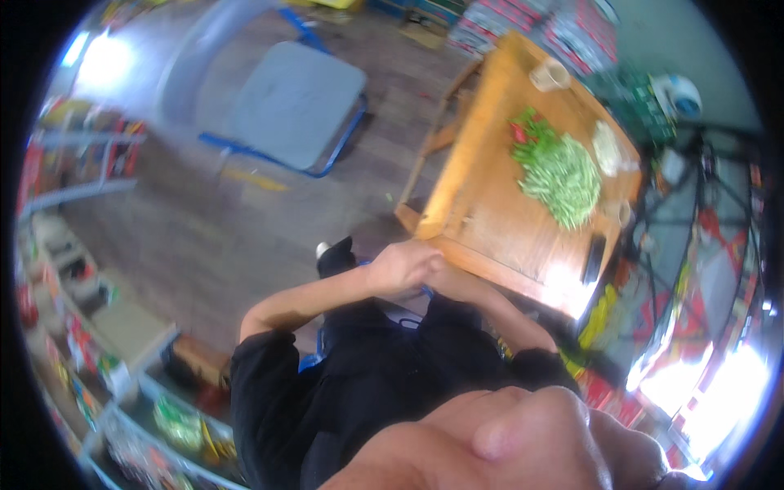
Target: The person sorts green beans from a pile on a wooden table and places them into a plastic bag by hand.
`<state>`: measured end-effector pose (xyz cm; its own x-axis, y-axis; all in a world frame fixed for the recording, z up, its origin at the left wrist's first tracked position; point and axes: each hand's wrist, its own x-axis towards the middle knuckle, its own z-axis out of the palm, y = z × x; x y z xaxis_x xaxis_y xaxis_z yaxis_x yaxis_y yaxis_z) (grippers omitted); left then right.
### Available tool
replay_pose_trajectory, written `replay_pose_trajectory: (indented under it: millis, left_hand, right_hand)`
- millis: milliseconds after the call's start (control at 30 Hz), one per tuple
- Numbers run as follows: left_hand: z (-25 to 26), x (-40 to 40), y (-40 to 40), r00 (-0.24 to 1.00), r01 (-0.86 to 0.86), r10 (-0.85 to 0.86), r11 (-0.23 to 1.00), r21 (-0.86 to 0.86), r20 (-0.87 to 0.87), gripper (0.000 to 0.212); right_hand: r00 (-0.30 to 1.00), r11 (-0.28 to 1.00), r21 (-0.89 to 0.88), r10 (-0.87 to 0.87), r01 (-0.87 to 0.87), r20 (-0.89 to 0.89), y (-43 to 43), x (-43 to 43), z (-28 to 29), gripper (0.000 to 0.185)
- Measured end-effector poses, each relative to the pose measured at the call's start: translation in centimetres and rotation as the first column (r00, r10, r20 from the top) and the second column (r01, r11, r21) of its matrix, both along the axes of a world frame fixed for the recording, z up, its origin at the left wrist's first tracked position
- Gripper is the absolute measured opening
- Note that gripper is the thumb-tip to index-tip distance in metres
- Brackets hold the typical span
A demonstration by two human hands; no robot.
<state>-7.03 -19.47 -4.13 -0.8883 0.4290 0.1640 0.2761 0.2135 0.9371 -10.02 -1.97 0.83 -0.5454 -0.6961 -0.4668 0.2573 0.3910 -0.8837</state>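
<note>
My left hand (399, 267) and my right hand (442, 273) are joined before my lap, fingers curled in. Nothing shows between them, though blur hides the fingertips. Both are by the near corner of a wooden table (490, 208). A pile of thin-cut green vegetable pieces (565, 180) lies on the tabletop. Green leaves or peppers (539, 133) and a small red piece, perhaps a chili (518, 131), touch its far side. Beyond the pile is a pale item (606, 147), too blurred to name. A long black object (593, 258) rests near the table's right edge.
A paper cup (550, 75) is at the table's far end, and another cup (620, 213) is at its right side. A folding chair (300, 104) stands ahead on the floor (226, 226). Shelves with packaged goods (177, 422) run along my left. Wrapped packs (576, 30) are stacked behind the table.
</note>
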Motion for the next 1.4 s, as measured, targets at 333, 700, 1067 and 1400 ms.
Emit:
replay_pose_trajectory:
  millis: [333,700,1067,1400]
  left_hand:
    - [13.1,20.0,-15.0,0.722,-0.337,0.293,0.940,-0.051,0.627,0.013]
    - [16.4,32.8,-23.2,0.660,-0.605,0.426,0.789,0.103,0.619,0.030]
    - [17.4,39.0,-27.6,0.052,-0.921,0.655,0.324,-0.218,0.754,0.038]
    - [13.2,38.9,-28.2,-0.292,-0.948,0.602,-0.076,-0.310,0.743,0.047]
  right_hand:
    - [0.916,0.962,0.209,0.083,-0.176,0.392,-1.9,-0.6,1.5,0.013]
    - [0.869,0.819,0.346,0.328,-0.457,0.371,-16.8,0.1,-2.0,0.022]
    - [0.784,0.673,0.415,0.451,-0.613,0.426,-37.3,-5.4,0.6,0.023]
    - [0.576,0.392,0.442,0.687,-0.807,0.442,-59.7,-10.3,0.4,0.024]
